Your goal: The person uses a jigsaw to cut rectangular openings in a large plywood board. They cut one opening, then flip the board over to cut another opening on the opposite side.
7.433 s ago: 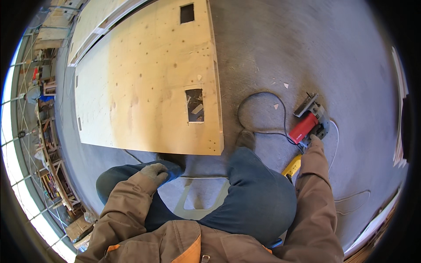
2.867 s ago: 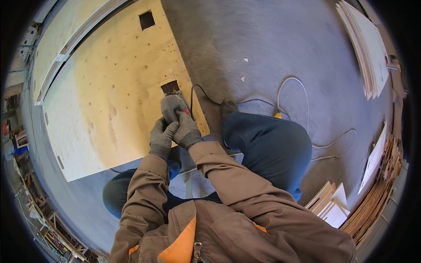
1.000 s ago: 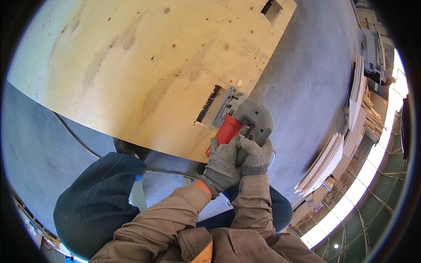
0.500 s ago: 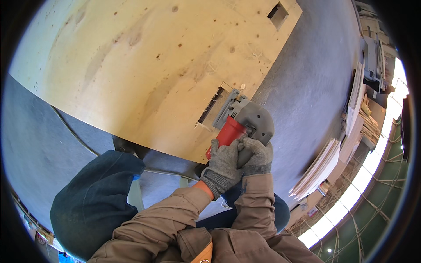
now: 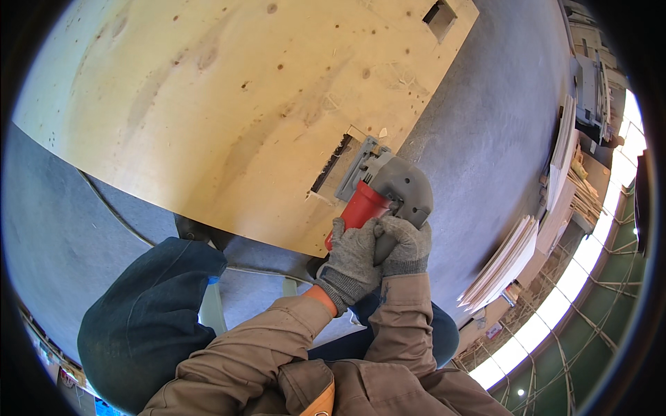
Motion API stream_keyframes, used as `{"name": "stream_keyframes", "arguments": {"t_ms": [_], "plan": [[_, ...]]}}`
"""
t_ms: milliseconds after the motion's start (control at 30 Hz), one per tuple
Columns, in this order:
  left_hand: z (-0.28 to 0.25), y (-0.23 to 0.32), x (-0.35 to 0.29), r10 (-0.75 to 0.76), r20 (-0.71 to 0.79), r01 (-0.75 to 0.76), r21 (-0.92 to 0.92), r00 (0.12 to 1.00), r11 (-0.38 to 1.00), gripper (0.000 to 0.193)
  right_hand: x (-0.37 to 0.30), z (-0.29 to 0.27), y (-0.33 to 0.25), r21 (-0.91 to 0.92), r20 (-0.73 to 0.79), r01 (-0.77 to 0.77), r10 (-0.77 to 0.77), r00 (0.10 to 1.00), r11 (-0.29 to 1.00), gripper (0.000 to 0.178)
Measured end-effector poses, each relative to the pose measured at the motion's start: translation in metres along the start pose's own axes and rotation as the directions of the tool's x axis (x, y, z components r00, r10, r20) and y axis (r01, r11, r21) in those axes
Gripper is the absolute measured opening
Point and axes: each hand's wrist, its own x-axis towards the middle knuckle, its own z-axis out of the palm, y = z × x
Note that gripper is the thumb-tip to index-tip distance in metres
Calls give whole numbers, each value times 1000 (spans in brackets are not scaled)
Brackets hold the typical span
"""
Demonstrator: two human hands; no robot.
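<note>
A red and grey power saw (image 5: 380, 191) rests on a large plywood sheet (image 5: 229, 104), its metal base at a rectangular cut-out (image 5: 334, 165) near the sheet's edge. My left hand (image 5: 352, 260), in a grey knit glove, grips the saw's red body. My right hand (image 5: 406, 244), also gloved, is closed on the grey handle beside it. Both brown sleeves come up from below. Sawdust lies around the cut-out.
A second small rectangular hole (image 5: 440, 12) is at the sheet's far corner. My knees in dark blue trousers (image 5: 149, 312) are on the grey floor (image 5: 485, 139). A cable (image 5: 118, 215) runs under the sheet. Stacked boards (image 5: 510, 260) lie at right.
Seconds ago the saw lay on the floor at my right; I picked it up and brought it to the cut-out. Over the last second both hands keep hold, the saw barely shifting.
</note>
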Motion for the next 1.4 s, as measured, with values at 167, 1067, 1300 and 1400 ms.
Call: {"name": "stream_keyframes", "arguments": {"t_ms": [167, 1067, 1300, 1400], "plan": [[-2, 4, 3, -12, 16, 13, -30, 1000, 999, 49, 1, -4, 0, -23, 13, 20, -20, 1000, 1000, 28], [-4, 4, 9, -19, 22, 19, -8, 1000, 1000, 54, 4, 3, -6, -18, 4, 27, -27, 1000, 999, 31], [-6, 5, 10, 2, -2, -2, -16, 1000, 1000, 54, 5, 3, -7, -78, 11, 54, -53, 999, 995, 32], [-8, 7, 12, -18, 21, 19, -18, 1000, 1000, 54, 5, 6, -8, -58, 5, 67, -67, 998, 996, 32]]}}
